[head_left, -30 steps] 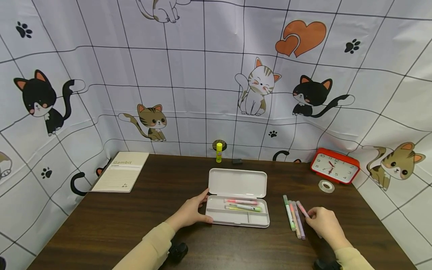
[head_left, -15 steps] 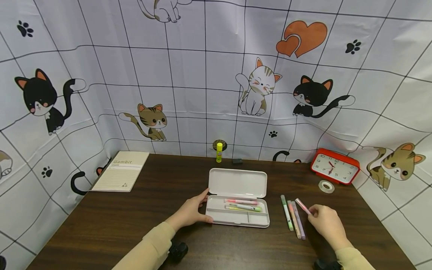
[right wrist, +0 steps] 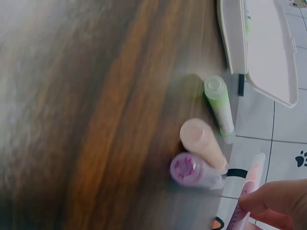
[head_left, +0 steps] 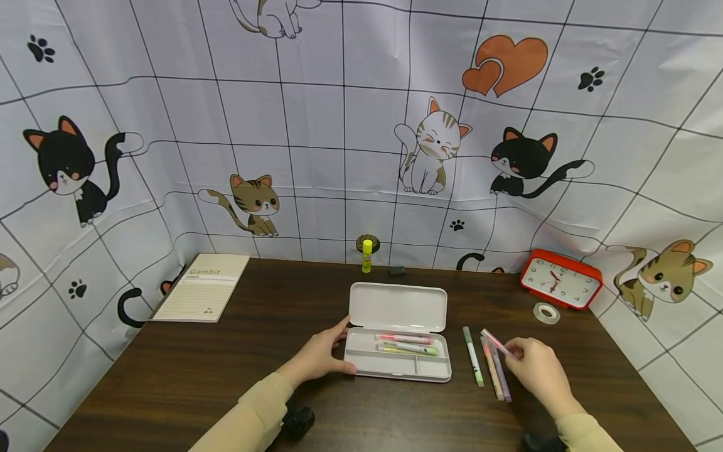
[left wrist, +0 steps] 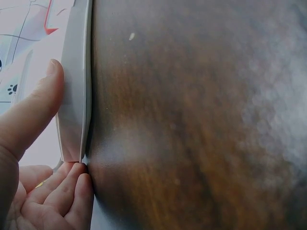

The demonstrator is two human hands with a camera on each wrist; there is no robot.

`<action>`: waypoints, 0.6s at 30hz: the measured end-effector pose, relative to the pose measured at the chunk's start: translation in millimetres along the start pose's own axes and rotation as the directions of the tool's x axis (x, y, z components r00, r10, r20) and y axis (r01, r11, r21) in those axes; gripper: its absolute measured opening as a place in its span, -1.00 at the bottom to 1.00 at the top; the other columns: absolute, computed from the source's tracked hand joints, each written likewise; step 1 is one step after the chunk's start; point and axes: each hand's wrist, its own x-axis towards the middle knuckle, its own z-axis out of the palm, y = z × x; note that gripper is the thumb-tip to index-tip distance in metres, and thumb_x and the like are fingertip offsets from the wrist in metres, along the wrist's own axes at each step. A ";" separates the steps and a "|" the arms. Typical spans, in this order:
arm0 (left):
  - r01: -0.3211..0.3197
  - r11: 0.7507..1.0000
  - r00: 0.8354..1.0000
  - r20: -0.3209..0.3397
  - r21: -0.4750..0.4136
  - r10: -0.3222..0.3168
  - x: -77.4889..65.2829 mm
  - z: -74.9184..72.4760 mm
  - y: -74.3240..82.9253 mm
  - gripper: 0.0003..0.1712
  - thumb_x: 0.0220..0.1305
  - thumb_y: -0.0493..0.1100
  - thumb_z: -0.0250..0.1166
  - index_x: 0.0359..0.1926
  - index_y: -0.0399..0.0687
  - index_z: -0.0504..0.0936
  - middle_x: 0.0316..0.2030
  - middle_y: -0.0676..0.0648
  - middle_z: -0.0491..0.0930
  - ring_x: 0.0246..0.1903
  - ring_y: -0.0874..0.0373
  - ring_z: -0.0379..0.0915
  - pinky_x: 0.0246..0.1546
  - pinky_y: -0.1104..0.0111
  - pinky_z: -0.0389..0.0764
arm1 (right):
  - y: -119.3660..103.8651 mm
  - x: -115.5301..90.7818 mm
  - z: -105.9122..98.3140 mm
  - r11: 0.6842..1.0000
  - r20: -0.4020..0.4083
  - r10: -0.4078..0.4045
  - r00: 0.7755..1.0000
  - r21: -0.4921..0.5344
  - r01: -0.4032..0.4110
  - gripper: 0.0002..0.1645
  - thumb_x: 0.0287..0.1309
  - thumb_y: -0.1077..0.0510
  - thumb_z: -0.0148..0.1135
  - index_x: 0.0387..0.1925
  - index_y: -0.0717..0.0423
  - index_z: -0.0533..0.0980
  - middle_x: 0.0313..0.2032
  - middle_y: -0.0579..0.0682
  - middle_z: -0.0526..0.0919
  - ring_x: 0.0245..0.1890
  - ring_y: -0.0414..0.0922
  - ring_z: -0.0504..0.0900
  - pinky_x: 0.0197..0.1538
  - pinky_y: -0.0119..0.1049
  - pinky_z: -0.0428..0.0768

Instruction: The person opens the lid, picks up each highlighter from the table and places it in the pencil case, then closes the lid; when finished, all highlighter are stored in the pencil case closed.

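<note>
An open white pencil case [head_left: 398,306] stands on the dark wooden table, its lid tipped back. A pink pen [head_left: 403,338] and a green pen [head_left: 418,348] lie in its back compartment, with a yellow one partly under them. My left hand [head_left: 316,353] grips the case's left end, thumb at the front, curled fingers [left wrist: 57,191] against the end. In my right hand [head_left: 539,370], thumb and fingers pinch a pink pen [right wrist: 254,175], tilted over the table pens. Below it lie a peach pen [head_left: 492,371] and a purple pen [head_left: 503,380]; a green-and-white pen [head_left: 473,358] lies apart, leftward.
At the back stand a yellow glue stick [head_left: 367,256] and a small dark block [head_left: 397,270]. A red alarm clock [head_left: 560,278] and a roll of white tape [head_left: 546,312] are at the back right. A notebook [head_left: 203,289] lies at the back left, before a cat-print curtain.
My right hand has lifted the pink pen from beside the others and moved it left over them. The green-and-white pen has shifted left, away from the peach one. My left hand stays put.
</note>
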 end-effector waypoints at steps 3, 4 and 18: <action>-0.002 1.000 1.000 0.000 0.003 0.002 0.1 0.0 -0.7 0.24 -0.09 0.03 0.53 0.47 -0.22 -0.02 0.27 -0.26 0.35 0.22 -0.12 0.35 0.17 0.09 0.43 | -4.3 0.6 2.0 1.000 -0.013 -0.026 1.000 -0.003 0.026 -0.88 -0.05 0.31 0.25 -0.39 0.24 0.63 -0.60 -0.09 0.38 -0.57 -0.17 0.29 -0.53 -0.32 0.24; -0.004 1.000 1.000 -0.001 0.004 0.004 0.2 -0.1 -0.8 0.24 -0.09 0.03 0.53 0.47 -0.22 -0.02 0.27 -0.26 0.35 0.22 -0.12 0.35 0.17 0.09 0.43 | -5.6 0.9 2.7 0.999 -0.020 -0.034 0.999 -0.005 0.034 -0.89 -0.05 0.32 0.25 -0.40 0.23 0.64 -0.61 -0.09 0.37 -0.58 -0.17 0.28 -0.53 -0.32 0.24; 0.003 1.000 1.000 -0.002 0.013 -0.003 0.1 0.2 0.1 0.23 -0.09 0.05 0.53 0.47 -0.22 -0.01 0.26 -0.26 0.36 0.20 -0.12 0.37 0.16 0.08 0.44 | -27.3 4.3 8.9 0.997 -0.004 -0.076 0.997 -0.013 0.075 -0.87 -0.05 0.26 0.35 -0.36 0.16 0.66 -0.54 -0.08 0.46 -0.54 -0.17 0.36 -0.51 -0.30 0.37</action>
